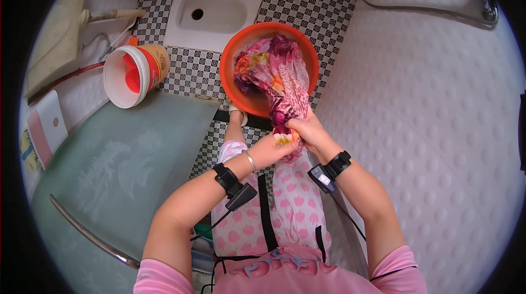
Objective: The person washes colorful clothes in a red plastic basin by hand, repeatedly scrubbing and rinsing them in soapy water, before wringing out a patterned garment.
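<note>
Both my hands grip one end of a patterned cloth in pink, purple, yellow and orange. The cloth runs from my hands over the near rim of an orange basin, and its bunched far part lies inside. My left hand is closed on the cloth's near end, with a yellow and white patch showing at the fingers. Just beyond and to its right, my right hand is wrapped round the cloth with the thumb across it. Whether the basin holds water is hidden by the cloth.
A white squat toilet lies in the checkered floor behind the basin. To the left are a white bucket with a red thing in it and a frosted glass door with a metal handle. A dimpled white wall rises on the right.
</note>
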A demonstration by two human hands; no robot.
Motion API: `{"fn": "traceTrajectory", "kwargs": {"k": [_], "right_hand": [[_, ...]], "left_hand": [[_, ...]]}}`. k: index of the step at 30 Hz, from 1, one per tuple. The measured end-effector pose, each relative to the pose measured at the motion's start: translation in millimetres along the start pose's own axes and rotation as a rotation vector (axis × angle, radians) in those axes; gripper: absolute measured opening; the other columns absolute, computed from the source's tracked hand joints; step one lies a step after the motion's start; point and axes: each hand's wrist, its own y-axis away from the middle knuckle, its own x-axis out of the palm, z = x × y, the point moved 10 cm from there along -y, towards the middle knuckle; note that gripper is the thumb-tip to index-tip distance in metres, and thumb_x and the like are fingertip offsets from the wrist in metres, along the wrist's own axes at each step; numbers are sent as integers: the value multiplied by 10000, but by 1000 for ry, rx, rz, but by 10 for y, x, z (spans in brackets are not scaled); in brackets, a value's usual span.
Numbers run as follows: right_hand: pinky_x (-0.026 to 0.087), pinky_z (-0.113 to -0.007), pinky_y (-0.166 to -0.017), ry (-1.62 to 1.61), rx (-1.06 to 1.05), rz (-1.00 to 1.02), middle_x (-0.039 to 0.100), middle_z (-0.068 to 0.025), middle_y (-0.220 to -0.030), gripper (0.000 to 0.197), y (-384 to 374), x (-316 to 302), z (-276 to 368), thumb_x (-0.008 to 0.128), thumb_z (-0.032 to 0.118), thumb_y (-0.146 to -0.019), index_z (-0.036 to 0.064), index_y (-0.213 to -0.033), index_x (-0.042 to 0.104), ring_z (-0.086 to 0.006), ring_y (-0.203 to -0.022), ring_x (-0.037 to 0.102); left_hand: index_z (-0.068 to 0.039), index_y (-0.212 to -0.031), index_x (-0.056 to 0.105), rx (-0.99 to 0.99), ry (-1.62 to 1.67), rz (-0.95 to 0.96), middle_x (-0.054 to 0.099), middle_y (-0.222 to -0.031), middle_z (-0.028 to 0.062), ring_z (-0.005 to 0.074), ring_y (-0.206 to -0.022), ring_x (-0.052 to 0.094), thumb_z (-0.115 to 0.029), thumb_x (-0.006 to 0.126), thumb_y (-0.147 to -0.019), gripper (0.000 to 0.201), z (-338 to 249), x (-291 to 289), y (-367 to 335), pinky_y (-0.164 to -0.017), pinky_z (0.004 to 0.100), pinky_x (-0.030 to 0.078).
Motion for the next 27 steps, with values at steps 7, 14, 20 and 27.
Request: {"fn": "traceTrajectory", "kwargs": {"k": [7,14,20,27], "right_hand": [[454,-299,-970,385,-378,86,611,-76,-1177,553,478,302,675,576,-46,-763,-22,-1311,503,-169,-1092,587],[436,-413,-987,1000,-696,174,623,-193,-1140,444,1362,716,1309,599,-9,-693,8,-1135,640,-376,-1088,584],[424,-435,-751,1380,-856,401,563,-163,-913,459,1967,1107,1450,651,98,-601,65,-1058,686,-364,-801,533],[434,-494,-845,1687,-930,357,525,-154,-933,499,1926,1044,1354,692,73,-580,108,-1077,685,-364,-918,534]], "left_hand": [[54,-1247,559,-88,1132,-269,642,-1226,145,258,-1118,635,-172,520,-999,338,-106,-84,150,-1005,393,478],[-135,-1509,257,186,1449,215,420,-1459,72,249,-1345,413,-37,540,-814,757,-715,126,183,-1157,443,300],[-88,-1472,369,217,1550,6,474,-1470,107,281,-1327,473,-535,416,-1007,647,-1195,-153,300,-1161,472,320],[2,-1317,529,20,1606,-33,629,-1273,160,290,-1168,610,-172,502,-976,384,-696,-131,-16,-1059,456,453]]}}
